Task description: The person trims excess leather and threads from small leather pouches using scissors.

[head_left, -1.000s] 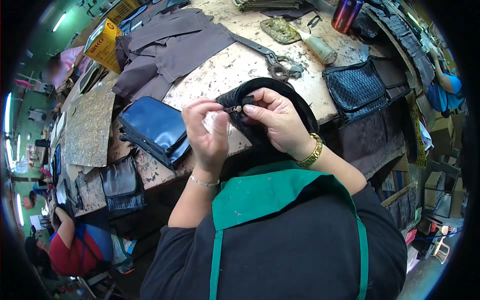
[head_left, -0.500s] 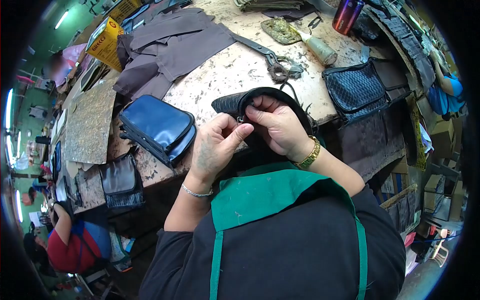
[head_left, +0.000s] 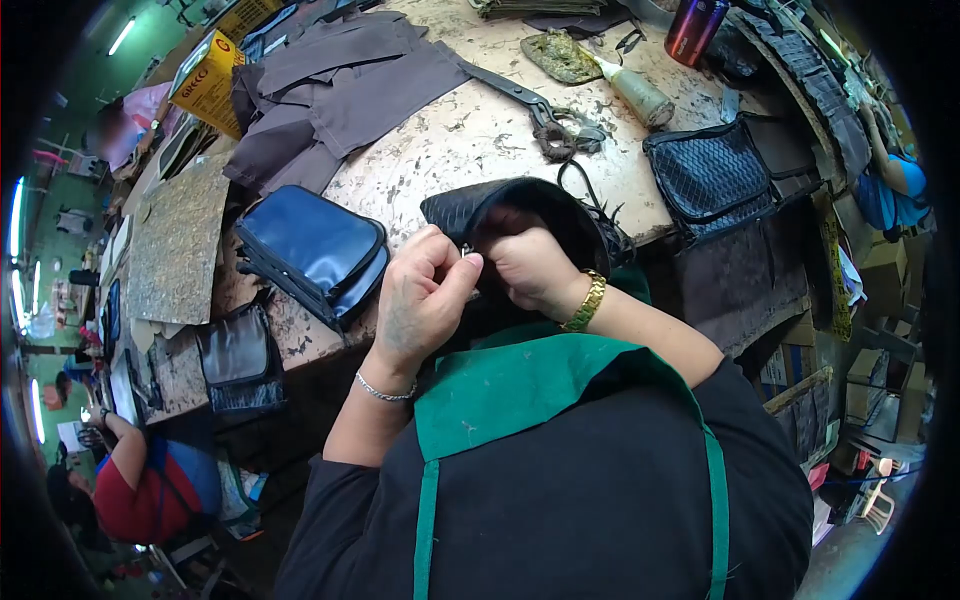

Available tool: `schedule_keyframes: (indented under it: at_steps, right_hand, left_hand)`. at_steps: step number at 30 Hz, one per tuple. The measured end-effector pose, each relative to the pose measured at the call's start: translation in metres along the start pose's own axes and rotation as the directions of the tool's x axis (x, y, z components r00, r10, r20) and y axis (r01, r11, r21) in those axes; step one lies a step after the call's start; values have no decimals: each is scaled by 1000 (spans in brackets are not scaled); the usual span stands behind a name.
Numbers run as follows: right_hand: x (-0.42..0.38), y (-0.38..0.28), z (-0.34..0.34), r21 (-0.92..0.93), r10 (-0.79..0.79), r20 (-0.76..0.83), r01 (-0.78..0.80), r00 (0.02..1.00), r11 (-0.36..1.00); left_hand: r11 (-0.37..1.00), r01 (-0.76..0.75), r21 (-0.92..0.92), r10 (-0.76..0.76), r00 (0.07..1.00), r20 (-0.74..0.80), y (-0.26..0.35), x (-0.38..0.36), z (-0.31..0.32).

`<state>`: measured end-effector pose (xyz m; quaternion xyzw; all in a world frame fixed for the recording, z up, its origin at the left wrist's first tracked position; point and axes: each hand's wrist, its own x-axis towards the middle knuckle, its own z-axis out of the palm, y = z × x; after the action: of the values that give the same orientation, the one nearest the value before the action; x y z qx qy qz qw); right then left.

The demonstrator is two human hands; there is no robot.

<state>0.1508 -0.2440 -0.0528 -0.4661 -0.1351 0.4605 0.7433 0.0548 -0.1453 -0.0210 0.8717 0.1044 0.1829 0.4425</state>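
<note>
A black bag [head_left: 455, 207] with a woven-look texture is held near the table's front edge, its mouth gaping towards me. My left hand [head_left: 422, 292] is closed at the bag's left rim, thumb and forefinger pinching a small metal zipper pull [head_left: 466, 250]. Curled inside the opening is my right hand [head_left: 535, 266], gripping the bag's edge; its fingertips are hidden in the dark interior. A smooth dark-blue bag [head_left: 312, 245] lies left of my hands. Beyond the held bag rest dark-handled scissors [head_left: 548, 120].
On the table [head_left: 440, 135] are dark fabric pieces [head_left: 370, 95], a glue bottle [head_left: 638, 95], a crusted pad [head_left: 562, 60] and a shiny tumbler [head_left: 695, 32]. Other black bags lie right [head_left: 710, 180] and left [head_left: 240, 350]. Co-workers sit at both sides.
Both hands have shifted slightly left and down. My right hand has turned and gone deeper into the bag's mouth, which now gapes wider. My left thumb and forefinger stay pinched.
</note>
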Motion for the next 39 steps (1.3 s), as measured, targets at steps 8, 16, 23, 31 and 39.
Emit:
schedule_keyframes:
  at_steps: [8, 16, 23, 31, 39]
  right_hand:
    - [-6, -38, -5, 153, -30, 171, 4, 985, 988]
    - [-26, -61, 0, 223, 76, 204, -121, 976, 967]
    - [-62, -114, -63, -427, -166, 335, 307, 928, 851]
    - [-65, -86, -138, -315, -246, 39, 246, 968, 917]
    - [-30, -41, -176, -317, -88, -232, 10, 969, 948]
  left_hand:
    - [823, -381, -421, 297, 921, -253, 5, -11, -57]
    - [939, -295, 178, 275, 953, 127, 15, 7, -32]
    - [967, -230, 106, 222, 972, 78, 9, -8, -38]
    - [817, -109, -566, -412, 575, -707, -56, -7, -199]
    - [932, -359, -55, -142, -222, -965, -96, 11, -364]
